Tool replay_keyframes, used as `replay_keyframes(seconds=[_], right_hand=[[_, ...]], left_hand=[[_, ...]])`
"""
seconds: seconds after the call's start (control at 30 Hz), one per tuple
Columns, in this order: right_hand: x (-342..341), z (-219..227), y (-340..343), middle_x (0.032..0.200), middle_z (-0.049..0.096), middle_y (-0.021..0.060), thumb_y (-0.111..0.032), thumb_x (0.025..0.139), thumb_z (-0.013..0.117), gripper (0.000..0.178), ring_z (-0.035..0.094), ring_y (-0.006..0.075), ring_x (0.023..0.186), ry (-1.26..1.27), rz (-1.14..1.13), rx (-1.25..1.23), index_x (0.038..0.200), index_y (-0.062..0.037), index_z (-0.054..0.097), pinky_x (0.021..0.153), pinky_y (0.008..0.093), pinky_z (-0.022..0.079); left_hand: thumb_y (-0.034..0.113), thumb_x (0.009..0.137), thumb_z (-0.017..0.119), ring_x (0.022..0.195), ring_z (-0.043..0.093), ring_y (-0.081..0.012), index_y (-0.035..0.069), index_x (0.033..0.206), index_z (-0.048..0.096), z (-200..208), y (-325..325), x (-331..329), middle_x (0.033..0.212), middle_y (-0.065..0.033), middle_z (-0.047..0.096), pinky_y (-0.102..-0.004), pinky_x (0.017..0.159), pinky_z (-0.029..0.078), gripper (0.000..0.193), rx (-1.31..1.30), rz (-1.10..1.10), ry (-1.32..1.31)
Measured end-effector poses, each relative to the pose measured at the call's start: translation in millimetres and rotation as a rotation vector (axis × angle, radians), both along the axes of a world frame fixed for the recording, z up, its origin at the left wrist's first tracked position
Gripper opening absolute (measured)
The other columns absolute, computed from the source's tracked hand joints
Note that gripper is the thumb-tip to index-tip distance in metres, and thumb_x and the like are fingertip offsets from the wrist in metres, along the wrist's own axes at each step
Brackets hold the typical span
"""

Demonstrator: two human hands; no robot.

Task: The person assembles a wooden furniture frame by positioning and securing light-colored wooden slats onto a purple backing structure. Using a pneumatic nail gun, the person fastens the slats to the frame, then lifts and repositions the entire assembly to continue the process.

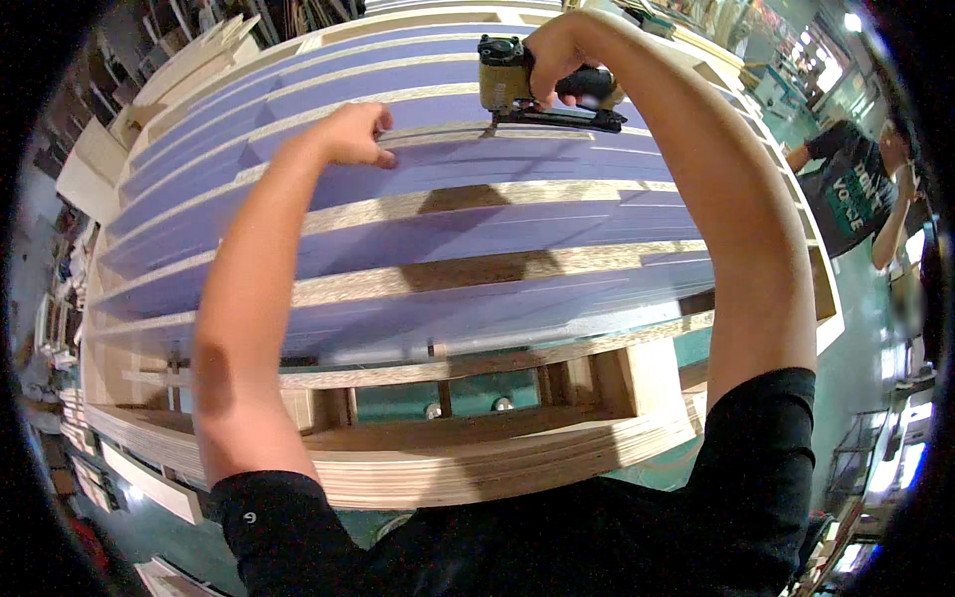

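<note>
My right hand (559, 58) is wrapped round the grip of a yellow-brown and black nail gun (497, 88) over the far part of a wooden frame (477, 463). The gun's nose points down at a thin wooden slat (448, 131), at or just above it; exact contact is hard to tell. Left of the gun, my left hand (356, 134) hovers at the same slat with thumb and fingers apart, gripping nothing. Several pale slats run crosswise, with purple-blue sheets (428, 229) between them. My forearms hide parts of the slats.
A person (846, 189) in a dark shirt stands beyond the frame's right side. Wooden boards (199, 65) lie at the far left, and a pale panel (95, 169) leans there. Through gaps in the near frame the green floor (398, 401) shows.
</note>
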State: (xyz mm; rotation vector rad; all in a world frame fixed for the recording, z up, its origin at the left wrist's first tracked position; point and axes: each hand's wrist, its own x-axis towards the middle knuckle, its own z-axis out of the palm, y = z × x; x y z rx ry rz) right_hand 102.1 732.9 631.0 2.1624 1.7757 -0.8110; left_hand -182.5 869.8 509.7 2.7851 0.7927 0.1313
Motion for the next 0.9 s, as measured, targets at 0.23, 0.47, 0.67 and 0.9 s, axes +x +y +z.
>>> replay_keyframes(seconds=[0.23, 0.47, 0.67, 0.9], right_hand=[[34, -7, -14, 0.073, 0.068, 0.0099, -0.014, 0.078, 0.08, 0.028, 0.066, 0.0197, 0.063, 0.082, 0.003, -0.04, 0.102, -0.0062, 0.068, 0.058, 0.0417, 0.055], [67, -24, -8, 0.073, 0.067, 0.0091, -0.011, 0.077, 0.08, 0.03, 0.066, 0.0191, 0.062, 0.183, 0.027, -0.036, 0.102, -0.0047, 0.067, 0.057, 0.0399, 0.056], [51, -10, -11, 0.078, 0.066, 0.0074, -0.018, 0.072, 0.085, 0.033, 0.06, 0.0201, 0.063, 0.112, -0.043, -0.088, 0.1, -0.0085, 0.071, 0.055, 0.0414, 0.051], [61, -20, 3, 0.084, 0.068, 0.0079, -0.017, 0.072, 0.086, 0.036, 0.063, 0.0206, 0.07, 0.166, 0.077, -0.082, 0.103, -0.0092, 0.07, 0.06, 0.0399, 0.053]], left_hand=[[0.027, 0.069, 0.09, 0.095, 0.068, -0.0372, 0.002, 0.106, 0.068, -8, -41, 65, 0.1, -0.0201, 0.071, -0.0448, 0.082, 0.052, 0.05, 0.063, -0.077, 0.049], [0.027, 0.067, 0.089, 0.09, 0.068, -0.038, 0.004, 0.105, 0.071, -3, -47, 72, 0.096, -0.02, 0.072, -0.0445, 0.08, 0.053, 0.048, 0.037, -0.007, 0.114], [0.021, 0.069, 0.087, 0.102, 0.067, -0.0393, 0.005, 0.116, 0.067, -10, -44, 63, 0.108, -0.0218, 0.071, -0.0454, 0.087, 0.053, 0.054, 0.072, -0.05, 0.109], [0.01, 0.071, 0.082, 0.111, 0.064, -0.0397, 0.003, 0.121, 0.064, -2, -53, 71, 0.116, -0.0215, 0.069, -0.0454, 0.093, 0.051, 0.054, 0.071, -0.043, 0.157]])
